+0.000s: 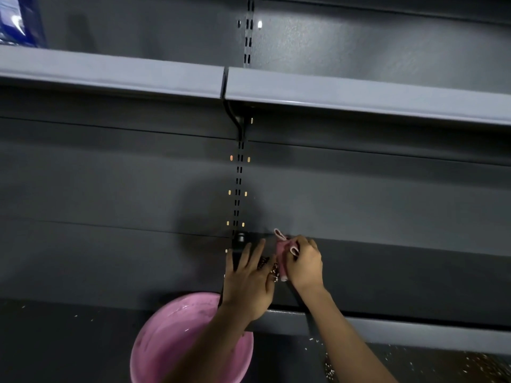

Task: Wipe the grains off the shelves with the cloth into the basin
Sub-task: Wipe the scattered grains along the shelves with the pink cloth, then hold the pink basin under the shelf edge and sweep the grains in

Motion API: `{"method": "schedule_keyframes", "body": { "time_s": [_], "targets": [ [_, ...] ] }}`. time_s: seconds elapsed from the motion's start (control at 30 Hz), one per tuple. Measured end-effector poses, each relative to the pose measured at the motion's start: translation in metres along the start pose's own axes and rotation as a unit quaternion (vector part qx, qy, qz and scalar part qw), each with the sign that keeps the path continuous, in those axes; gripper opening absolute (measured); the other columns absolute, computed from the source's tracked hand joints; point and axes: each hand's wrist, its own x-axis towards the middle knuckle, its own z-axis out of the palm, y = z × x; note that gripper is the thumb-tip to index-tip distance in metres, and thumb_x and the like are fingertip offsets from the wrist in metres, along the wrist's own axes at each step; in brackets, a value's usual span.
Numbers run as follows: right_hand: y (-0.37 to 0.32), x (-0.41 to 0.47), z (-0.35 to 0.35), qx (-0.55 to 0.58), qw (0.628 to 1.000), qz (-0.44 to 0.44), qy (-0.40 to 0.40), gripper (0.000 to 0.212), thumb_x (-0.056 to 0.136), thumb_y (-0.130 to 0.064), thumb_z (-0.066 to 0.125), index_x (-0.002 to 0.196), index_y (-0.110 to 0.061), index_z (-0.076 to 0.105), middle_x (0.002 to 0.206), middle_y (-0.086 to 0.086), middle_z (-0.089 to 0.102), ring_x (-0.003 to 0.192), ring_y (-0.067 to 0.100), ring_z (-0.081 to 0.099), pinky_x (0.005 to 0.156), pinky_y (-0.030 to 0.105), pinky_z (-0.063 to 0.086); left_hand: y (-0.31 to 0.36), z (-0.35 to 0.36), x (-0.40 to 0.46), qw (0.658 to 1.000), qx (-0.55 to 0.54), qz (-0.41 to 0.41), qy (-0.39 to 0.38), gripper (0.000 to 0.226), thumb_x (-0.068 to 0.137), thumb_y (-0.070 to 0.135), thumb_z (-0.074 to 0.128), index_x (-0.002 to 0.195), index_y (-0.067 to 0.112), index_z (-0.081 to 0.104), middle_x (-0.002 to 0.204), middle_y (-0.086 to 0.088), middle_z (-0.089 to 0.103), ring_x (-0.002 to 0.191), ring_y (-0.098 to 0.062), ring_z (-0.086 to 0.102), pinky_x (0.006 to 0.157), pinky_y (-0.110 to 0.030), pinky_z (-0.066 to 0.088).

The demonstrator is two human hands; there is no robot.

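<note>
Pink cloth (282, 258) pushing grains (272, 269) on the shelf (414, 277)
Right hand (304, 262) grips the cloth, left hand (249, 283) flat and cupping; basin (166, 338) sits off left below, so grains could easily miss it.

On the middle shelf (414, 275), the right hand (304, 265) grips a bunched pink cloth (282, 259) near the back panel. The left hand (249, 283) lies flat beside it, fingers straight, with a small heap of grains (272, 270) between the two. A pink basin (166, 341) (partly hidden by the left forearm) sits below the shelf edge, and loose grains speckle the lower shelf (414, 363).
</note>
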Motion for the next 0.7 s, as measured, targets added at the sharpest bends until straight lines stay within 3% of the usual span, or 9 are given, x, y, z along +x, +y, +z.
{"method": "schedule_keyframes", "body": {
  "time_s": [0.2, 0.33, 0.47, 0.7],
  "targets": [
    [0.002, 0.002, -0.001, -0.005, 1.0, 0.0, 0.001, 0.014, 0.087, 0.001, 0.053, 0.097, 0.0, 0.063, 0.098, 0.015, 0.058, 0.075, 0.02, 0.054, 0.066, 0.023, 0.039, 0.001, 0.002, 0.002, 0.998, -0.036, -0.036, 0.026, 0.039, 0.078, 0.039, 0.038, 0.104, 0.032, 0.065, 0.131, -0.003, 0.055, 0.116, -0.025, 0.055, 0.095, -0.056, 0.043],
    [0.005, -0.001, -0.009, -0.03, 0.999, 0.001, -0.029, 0.013, 0.086, 0.001, 0.054, 0.096, 0.002, 0.061, 0.098, 0.016, 0.057, 0.082, 0.027, 0.058, 0.067, 0.024, 0.039, -0.004, 0.003, 0.0, 0.989, -0.106, -0.083, 0.066, 0.03, 0.089, 0.034, 0.038, 0.109, 0.027, 0.06, 0.132, 0.005, 0.047, 0.12, -0.016, 0.047, 0.103, -0.04, 0.034],
    [0.012, -0.01, -0.022, -0.054, 0.998, -0.007, -0.036, 0.012, 0.084, -0.001, 0.056, 0.095, 0.0, 0.061, 0.097, 0.015, 0.056, 0.083, 0.032, 0.059, 0.067, 0.027, 0.041, -0.027, -0.001, -0.016, 0.979, -0.138, -0.125, 0.082, 0.02, 0.091, 0.029, 0.044, 0.108, 0.026, 0.055, 0.116, 0.007, 0.05, 0.108, -0.01, 0.047, 0.094, -0.028, 0.032],
    [-0.005, -0.019, -0.024, -0.037, 0.998, -0.048, -0.029, 0.013, 0.084, 0.002, 0.057, 0.095, 0.0, 0.063, 0.098, 0.017, 0.057, 0.082, 0.034, 0.06, 0.07, 0.027, 0.042, -0.06, -0.011, -0.047, 0.972, -0.111, -0.198, 0.062, 0.018, 0.093, 0.027, 0.039, 0.105, 0.022, 0.053, 0.106, 0.004, 0.055, 0.098, -0.014, 0.052, 0.086, -0.03, 0.037]
  ]
}}
